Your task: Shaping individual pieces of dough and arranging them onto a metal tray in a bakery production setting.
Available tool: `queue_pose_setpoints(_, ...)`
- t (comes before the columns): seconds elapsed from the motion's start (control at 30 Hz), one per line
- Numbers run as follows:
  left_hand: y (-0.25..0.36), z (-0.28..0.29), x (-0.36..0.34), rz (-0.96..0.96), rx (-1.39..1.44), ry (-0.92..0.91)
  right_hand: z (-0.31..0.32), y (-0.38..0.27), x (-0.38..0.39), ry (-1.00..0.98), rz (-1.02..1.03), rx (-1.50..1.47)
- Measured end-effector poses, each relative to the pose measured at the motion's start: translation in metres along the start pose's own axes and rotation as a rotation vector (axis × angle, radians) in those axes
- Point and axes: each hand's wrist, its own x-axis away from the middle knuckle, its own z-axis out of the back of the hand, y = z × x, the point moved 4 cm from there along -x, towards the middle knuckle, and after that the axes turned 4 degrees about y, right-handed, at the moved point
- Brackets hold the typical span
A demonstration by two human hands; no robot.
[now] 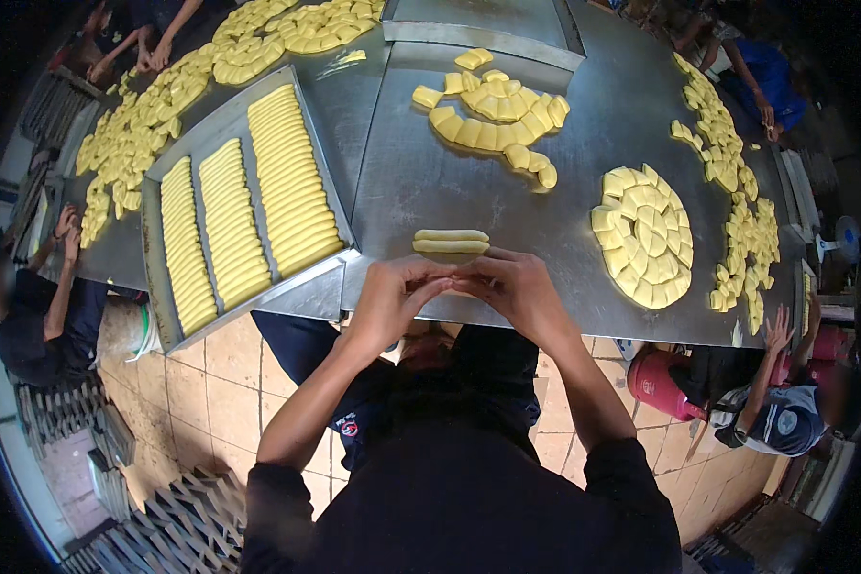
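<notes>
Two pale yellow oblong dough pieces (451, 241) lie side by side near the front edge of the grey sheet-metal table (402, 182), just beyond the fingertips. Left hand (392, 301) and right hand (515, 292) meet fingertip to fingertip at that edge, curled inward; can't tell if anything is pinched between them. Left of the hands: rectangular metal tray (174, 167) overhanging the front edge, filled with three tight rows of yellow dough fingers (292, 196). Mid-table: loose arc of chunky yellow dough blocks (493, 120). Right side: round spiral of yellow dough wedges (644, 234). Far left and right edges: scattered dough heaps, other people's hands working there.
</notes>
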Motion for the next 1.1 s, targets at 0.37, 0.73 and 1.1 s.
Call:
queue_pose_setpoints(0.37,-0.025,0.007,-0.009,-0.13,-0.299,-0.114,-0.016,0.054,0.011,-0.073,0.046,-0.021)
queue_pose_setpoints(0.73,-0.015,0.009,-0.014,-0.448,-0.685,0.167,-0.005,0.057,0.003,0.17,0.049,0.446)
queue_pose_setpoints(1.1,-0.024,0.005,-0.015,-0.062,-0.188,0.046,-0.008,0.059,0.025,0.054,-0.202,0.031)
